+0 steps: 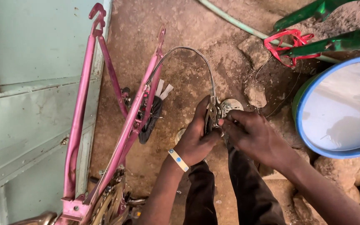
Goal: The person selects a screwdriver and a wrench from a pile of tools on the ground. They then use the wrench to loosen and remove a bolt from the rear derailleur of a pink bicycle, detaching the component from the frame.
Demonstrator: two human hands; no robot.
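A pink bicycle frame stands upside down on the dirt floor beside a pale green door. A grey cable arcs from the frame down to a small metal derailleur part. My left hand, with a yellow wristband, grips that metal part from the left. My right hand pinches the same part from the right, fingertips touching it. A toothed metal sprocket lies just behind the hands. My dark-trousered legs are under the hands.
A blue basin of water stands at the right. A green bicycle frame with red straps lies at the upper right, and a green hose crosses the dirt. Stones lie nearby. The door fills the left.
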